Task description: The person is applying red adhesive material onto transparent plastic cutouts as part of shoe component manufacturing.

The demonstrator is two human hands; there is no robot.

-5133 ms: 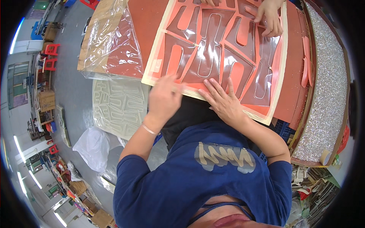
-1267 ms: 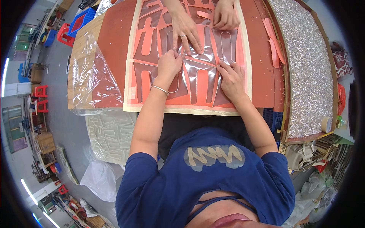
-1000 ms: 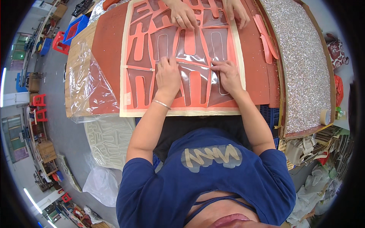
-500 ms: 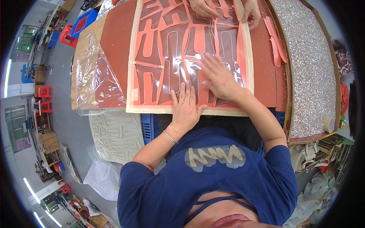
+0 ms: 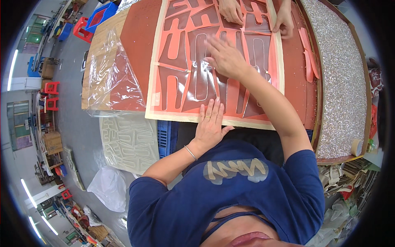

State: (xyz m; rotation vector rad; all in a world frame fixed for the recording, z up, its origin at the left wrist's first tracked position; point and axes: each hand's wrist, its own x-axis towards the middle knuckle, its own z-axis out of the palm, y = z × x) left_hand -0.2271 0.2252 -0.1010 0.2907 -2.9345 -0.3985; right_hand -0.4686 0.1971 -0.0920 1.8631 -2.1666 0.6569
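A board with a pale taped border lies before me. It has a coral-pink sheet with cut-out shapes, and dark, shiny film pieces show in the openings. My left hand rests flat at the board's near edge, fingers stretched and apart; it wears a ring and a bracelet. My right hand is over the middle of the board, fingers spread and slightly blurred, holding nothing. Whether its palm touches the film, I cannot tell. At the far edge, a co-worker's hand bends over the sheet, and the other is at the right border.
Clear plastic film covers part of the wooden tabletop at left. Coral strips lie right of the board, beside a glittery silver panel with a tape roll. A pale patterned sheet hangs below the table at left.
My right hand has swept left and farther out across the film. My left hand stays flat near the front edge, slightly closer to the border. The whole view has shifted a little.
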